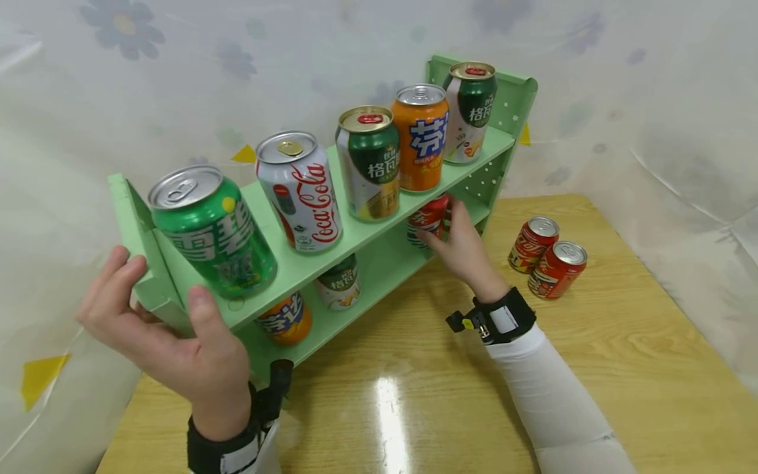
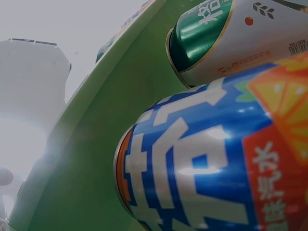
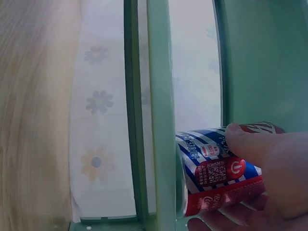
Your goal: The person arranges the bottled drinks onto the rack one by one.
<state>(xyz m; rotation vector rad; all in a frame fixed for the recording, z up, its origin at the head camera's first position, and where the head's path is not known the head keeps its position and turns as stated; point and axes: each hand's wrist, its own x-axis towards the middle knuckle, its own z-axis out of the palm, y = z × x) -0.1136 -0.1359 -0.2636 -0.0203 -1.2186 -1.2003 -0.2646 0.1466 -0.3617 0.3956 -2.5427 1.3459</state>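
A light green two-tier shelf rack [image 1: 379,260] stands on the table. My left hand [image 1: 177,349] is at its left end, fingers along the side panel and thumb at the front beneath the upper tier. Just right of that thumb, an orange soda can [image 1: 287,320] and a green-and-white can [image 1: 339,284] stand on the lower tier. Toward the right end of the lower tier, my right hand [image 1: 463,247] grips a red cola can [image 1: 428,217]. In the right wrist view, the thumb crosses this can's striped side, and its base is at the shelf board.
The upper tier holds a green Sprite can [image 1: 216,234], a silver Coca-Cola can [image 1: 301,194], an orange can [image 1: 419,141] and two green-and-white cans. Two more red cans [image 1: 533,243] stand together on the wooden table [image 1: 628,342] at right. A flowered sheet [image 1: 331,52] hangs behind.
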